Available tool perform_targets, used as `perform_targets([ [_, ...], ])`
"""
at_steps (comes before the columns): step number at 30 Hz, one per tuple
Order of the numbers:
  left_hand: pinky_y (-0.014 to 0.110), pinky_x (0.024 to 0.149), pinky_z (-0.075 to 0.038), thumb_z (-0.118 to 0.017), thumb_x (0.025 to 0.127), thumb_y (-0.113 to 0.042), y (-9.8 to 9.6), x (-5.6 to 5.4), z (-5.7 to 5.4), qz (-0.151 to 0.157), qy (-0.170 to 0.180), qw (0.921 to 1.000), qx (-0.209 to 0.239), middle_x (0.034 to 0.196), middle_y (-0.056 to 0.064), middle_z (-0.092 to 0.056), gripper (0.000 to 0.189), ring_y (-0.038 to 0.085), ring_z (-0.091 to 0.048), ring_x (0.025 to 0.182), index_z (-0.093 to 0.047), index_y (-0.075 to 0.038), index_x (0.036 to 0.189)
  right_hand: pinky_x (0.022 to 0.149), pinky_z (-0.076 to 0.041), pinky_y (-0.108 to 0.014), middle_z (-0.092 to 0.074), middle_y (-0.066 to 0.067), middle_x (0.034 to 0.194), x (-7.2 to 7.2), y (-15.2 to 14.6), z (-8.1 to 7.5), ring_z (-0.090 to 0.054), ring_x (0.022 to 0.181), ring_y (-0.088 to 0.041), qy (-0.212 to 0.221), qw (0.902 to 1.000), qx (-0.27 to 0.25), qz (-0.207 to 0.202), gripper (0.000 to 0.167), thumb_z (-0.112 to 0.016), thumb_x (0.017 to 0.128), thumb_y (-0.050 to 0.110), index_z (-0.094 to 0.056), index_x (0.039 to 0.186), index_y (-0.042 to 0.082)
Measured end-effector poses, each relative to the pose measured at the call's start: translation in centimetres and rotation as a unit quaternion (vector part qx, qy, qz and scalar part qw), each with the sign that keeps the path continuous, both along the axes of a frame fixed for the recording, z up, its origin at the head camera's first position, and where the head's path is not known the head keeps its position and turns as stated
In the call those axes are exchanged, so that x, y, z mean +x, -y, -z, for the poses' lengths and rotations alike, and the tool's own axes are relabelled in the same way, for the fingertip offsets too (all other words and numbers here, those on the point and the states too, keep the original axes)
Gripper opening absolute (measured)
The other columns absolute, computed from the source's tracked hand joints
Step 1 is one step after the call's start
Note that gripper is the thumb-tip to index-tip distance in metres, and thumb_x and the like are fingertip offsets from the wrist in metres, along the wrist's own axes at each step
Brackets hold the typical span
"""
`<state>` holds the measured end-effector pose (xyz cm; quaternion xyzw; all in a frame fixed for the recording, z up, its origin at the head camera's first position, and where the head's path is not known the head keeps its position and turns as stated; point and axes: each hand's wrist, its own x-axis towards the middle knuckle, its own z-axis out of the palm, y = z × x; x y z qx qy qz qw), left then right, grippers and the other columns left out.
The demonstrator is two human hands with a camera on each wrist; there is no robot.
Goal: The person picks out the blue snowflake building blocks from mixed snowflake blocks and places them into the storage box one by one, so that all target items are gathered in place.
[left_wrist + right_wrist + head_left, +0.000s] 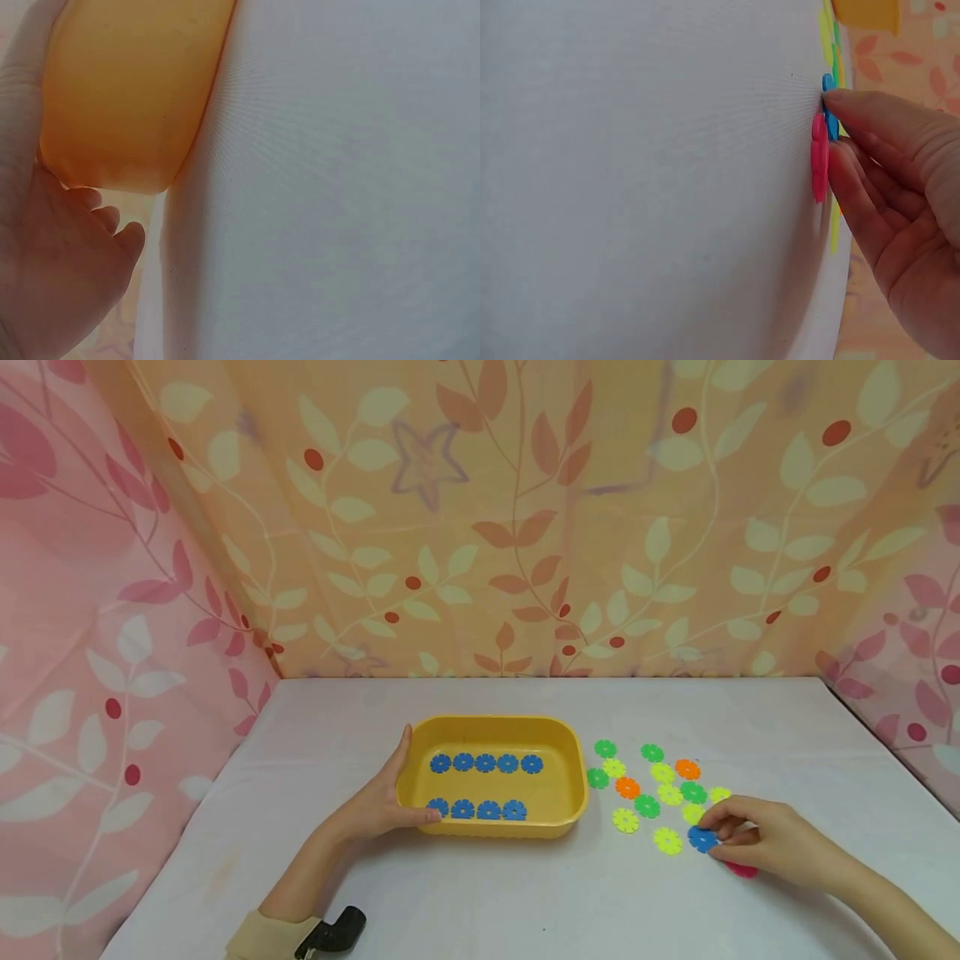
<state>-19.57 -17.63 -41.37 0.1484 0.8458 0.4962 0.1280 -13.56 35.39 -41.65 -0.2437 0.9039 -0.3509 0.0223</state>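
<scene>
My left hand (pixel 375 807) grips the left end of a yellow plastic tray (pixel 495 829), its thumb over the near rim. In the left wrist view the fingers lie against the tray's outer wall (pixel 135 97). Inside the tray are two rows of blue notched flower-shaped discs (pixel 486 763). To the right, my right hand (pixel 783 839) pinches another blue flower disc (pixel 703 839) by its edges, low over the table. A pink-red flower disc (pixel 742 868) lies partly hidden under that hand; the right wrist view has it beside the blue one.
Green flower discs (pixel 652 752), yellow ones (pixel 626 820) and orange ones (pixel 687 769) lie scattered between the tray and my right hand. A white cloth (pixel 465 902) covers the table. Patterned curtains (pixel 510 527) stand behind it and at both sides.
</scene>
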Motion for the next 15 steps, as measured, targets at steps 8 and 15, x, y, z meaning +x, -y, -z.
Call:
perform_targets([
  [8,0.055,0.115,-0.010,-0.086,0.072,-0.031,0.0,0.0,0.0,0.003,-0.001,1.0000,0.002,0.163,0.005,0.006,0.129,0.028,-0.006,0.147,0.013,-0.029,0.155,0.064,-0.054,-0.021,-0.065,0.008,0.091,-0.3,1.2,0.3,-0.060,0.078,-0.006,-0.045,0.9984,-0.012,-0.032,0.027,-0.082,0.079,0.014,-0.068,0.102,0.015],
  [15,0.055,0.115,-0.010,-0.086,0.072,-0.031,0.0,0.0,0.0,0.005,-0.002,1.0000,0.004,0.163,0.005,0.006,0.130,0.028,-0.007,0.147,0.013,-0.029,0.155,0.065,-0.054,-0.021,-0.064,0.012,0.090,-0.3,1.4,0.0,-0.058,0.077,-0.005,-0.055,0.9983,0.015,-0.008,0.026,-0.083,0.078,0.021,-0.069,0.100,0.018],
])
